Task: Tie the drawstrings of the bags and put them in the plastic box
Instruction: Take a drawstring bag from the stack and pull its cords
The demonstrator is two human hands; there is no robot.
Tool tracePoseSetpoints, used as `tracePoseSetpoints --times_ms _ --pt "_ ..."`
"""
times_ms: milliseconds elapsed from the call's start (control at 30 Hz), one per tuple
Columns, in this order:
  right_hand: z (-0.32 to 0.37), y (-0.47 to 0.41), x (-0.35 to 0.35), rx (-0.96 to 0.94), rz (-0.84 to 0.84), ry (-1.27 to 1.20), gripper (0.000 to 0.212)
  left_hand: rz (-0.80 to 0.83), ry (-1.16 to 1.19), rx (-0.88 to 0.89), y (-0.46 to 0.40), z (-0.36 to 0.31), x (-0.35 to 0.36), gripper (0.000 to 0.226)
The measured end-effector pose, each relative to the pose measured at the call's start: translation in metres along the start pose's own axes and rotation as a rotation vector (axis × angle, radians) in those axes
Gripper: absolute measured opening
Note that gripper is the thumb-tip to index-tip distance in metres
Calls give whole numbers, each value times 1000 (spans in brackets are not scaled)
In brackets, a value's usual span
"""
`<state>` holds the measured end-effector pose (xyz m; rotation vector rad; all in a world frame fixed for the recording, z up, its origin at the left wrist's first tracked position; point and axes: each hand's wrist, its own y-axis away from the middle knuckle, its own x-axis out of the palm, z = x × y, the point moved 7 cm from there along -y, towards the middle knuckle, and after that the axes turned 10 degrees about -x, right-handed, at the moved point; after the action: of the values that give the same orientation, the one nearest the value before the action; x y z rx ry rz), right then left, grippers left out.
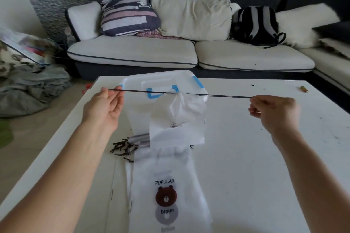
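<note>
A translucent white drawstring bag (180, 119) hangs in the air above the table, its mouth gathered tight. Its black drawstring (217, 96) runs taut to both sides. My left hand (106, 106) pinches the left end of the cord, palm up. My right hand (272, 111) pinches the right end, fingers curled. Behind the bag stands the clear plastic box (136, 100) with a white lid and blue clips. Several more flat bags (166, 191), the top one printed with a brown bear, lie in a pile near me, their black cords (123, 148) tangled at the left.
The white table (255, 157) stretches right, with a small brown cylinder (304, 89) near its far right edge. A white sofa (189, 53) with cushions and a black backpack (257, 24) stands behind. Clothes (32, 89) lie heaped on the floor at left.
</note>
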<state>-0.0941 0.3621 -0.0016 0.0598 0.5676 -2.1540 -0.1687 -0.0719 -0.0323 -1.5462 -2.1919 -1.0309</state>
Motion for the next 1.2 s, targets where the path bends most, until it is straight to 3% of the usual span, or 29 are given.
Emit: tracePoseSetpoints --times_ms 100,133,200,300,367,400,533,567,667,767,867,933,1033,1100,1200 --pt "-11 10 21 108 320 36 4 210 -58 -8 29 8 33 27" --pt "-15 14 27 109 457 148 8 278 -85 -38 43 17 45 27" --pt "-9 23 37 28 612 341 37 350 -166 -85 64 36 62 27" --pt "31 52 73 -201 727 222 78 371 -212 -131 83 59 76 30" --pt "38 81 110 -321 906 297 86 378 -168 -166 88 65 82 30" --pt "34 92 123 -318 959 345 80 380 -133 -186 90 66 84 29" --pt "18 103 138 -260 1040 403 18 343 -19 -246 83 67 82 28" --pt "16 105 138 -218 1058 352 11 321 17 -255 81 67 80 29" --pt "11 112 139 -64 1058 176 19 290 149 -277 76 65 76 31" --pt "7 125 143 -78 1011 331 48 299 242 -284 73 67 76 34" --pt "12 125 150 -279 857 418 23 272 208 -282 71 74 76 32" --pt "13 116 147 -166 843 264 20 269 -39 -206 69 74 75 39" --pt "19 114 142 105 944 -124 21 341 -780 -15 68 75 77 62" --pt "24 114 138 161 969 -273 21 372 -1179 -1 64 90 71 80" --pt "27 109 137 160 930 -367 20 309 -1286 -14 62 98 64 85"
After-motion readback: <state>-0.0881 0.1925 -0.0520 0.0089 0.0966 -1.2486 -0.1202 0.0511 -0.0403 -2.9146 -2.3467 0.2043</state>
